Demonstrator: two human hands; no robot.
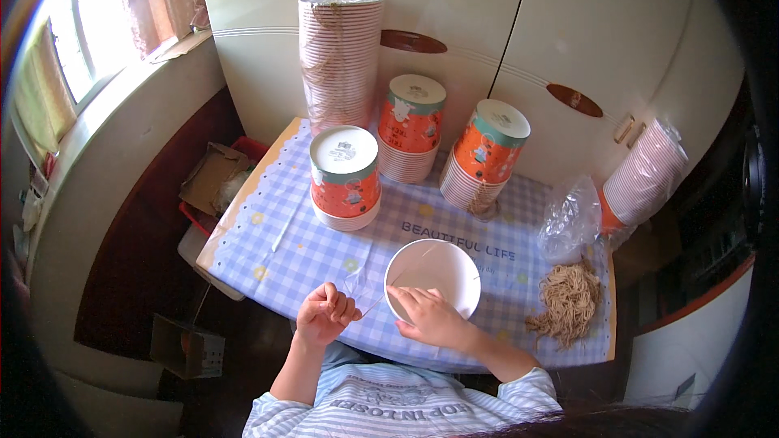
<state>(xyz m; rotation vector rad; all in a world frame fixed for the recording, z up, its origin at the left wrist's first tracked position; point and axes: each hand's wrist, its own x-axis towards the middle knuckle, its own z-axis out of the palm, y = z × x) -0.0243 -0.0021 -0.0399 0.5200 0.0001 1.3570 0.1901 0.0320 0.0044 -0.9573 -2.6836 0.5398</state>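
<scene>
Your striped shirt (389, 405) is nearest; beyond, your left hand (326, 315) pinches a thin strand (372, 307). Rightward, the white tub (461, 280) opens upward, your nearer right hand (436, 319) across its rim, grip unclear.

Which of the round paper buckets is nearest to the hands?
The round paper bucket, white inside, at the right hand; the others stand farther back.

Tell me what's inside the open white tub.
The white tub shows its pale inner wall and what looks like a thin strand near the far rim. The right hand covers the near left part; anything behind it is hidden.
</scene>
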